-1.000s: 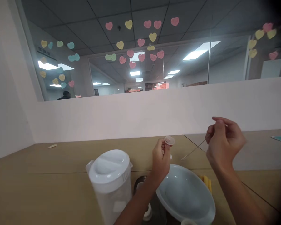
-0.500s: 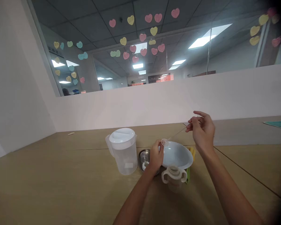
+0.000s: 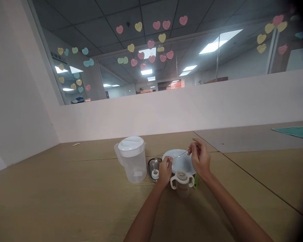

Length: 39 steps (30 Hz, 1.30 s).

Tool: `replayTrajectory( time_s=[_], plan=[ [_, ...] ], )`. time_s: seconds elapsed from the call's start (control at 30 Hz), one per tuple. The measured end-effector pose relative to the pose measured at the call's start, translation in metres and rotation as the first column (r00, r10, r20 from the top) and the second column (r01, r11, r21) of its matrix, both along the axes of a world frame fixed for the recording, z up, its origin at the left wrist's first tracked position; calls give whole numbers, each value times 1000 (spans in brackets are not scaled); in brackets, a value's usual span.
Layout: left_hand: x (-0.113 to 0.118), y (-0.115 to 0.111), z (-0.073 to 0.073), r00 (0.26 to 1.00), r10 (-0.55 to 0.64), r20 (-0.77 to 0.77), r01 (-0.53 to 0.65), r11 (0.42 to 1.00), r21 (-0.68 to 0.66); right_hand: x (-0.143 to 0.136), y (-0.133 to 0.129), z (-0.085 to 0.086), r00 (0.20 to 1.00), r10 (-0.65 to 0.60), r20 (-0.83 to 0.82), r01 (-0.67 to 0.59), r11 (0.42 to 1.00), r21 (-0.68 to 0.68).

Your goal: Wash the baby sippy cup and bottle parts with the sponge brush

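Observation:
My left hand (image 3: 165, 171) is closed on a small round translucent piece (image 3: 171, 159), held up over the left side of a white bowl (image 3: 183, 163). Above that bowl, my right hand (image 3: 200, 156) pinches a thin pale rod (image 3: 181, 154), whose far end reaches the round piece. Whether the rod goes inside it I cannot tell. Just in front of the bowl stands a two-handled baby bottle (image 3: 182, 185) with its top open. Left of my left hand, a steel bowl (image 3: 149, 171) holds a clear cap and a bottle nipple with a white collar (image 3: 155, 173).
A lidded plastic pitcher (image 3: 135, 161) stands left of the steel bowl. Something green (image 3: 196, 181) lies beside the baby bottle. A teal cloth (image 3: 296, 131) is at the far right, and a wall with a window runs behind the table.
My right hand has come down and left, nearer to my left hand, and less of the rod shows between them. The view has shifted slightly.

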<state>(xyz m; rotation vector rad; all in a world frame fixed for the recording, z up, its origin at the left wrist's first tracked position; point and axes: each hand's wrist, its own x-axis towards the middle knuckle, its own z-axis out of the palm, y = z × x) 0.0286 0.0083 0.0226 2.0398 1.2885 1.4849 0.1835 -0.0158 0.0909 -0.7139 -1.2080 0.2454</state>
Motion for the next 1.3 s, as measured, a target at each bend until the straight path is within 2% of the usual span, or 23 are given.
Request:
replayTrajectory(
  time_s=[0.17, 0.33, 0.5, 0.67, 0.83, 1.1, 1.3],
  plan=[
    [0, 1, -7, 999, -6, -44, 6, 1000, 0, -1, 7, -23, 995, -42, 88, 45, 998, -37],
    [0, 9, -16, 999, -31, -37, 31, 999, -8, 3, 8, -34, 988, -14, 155, 18, 999, -27],
    [0, 12, -20, 999, -54, 9, 54, 998, -18, 6, 5, -37, 973, 32, 230, -27, 999, -26],
    [3, 15, -22, 995, -70, 69, 73, 997, -32, 8, 5, -39, 973, 78, 218, -78, 997, -8],
    [3, 19, -23, 987, -90, 130, 95, 995, -34, 9, 8, -45, 965, 146, 220, -135, 989, -62],
    [-2, 19, -20, 967, -94, 235, 103, 994, -26, 10, 14, -48, 927, 74, 366, -51, 996, -72],
    [0, 18, -18, 953, -121, 278, 137, 990, -38, 4, 11, -50, 898, 131, 419, -106, 991, -84]
  ],
)
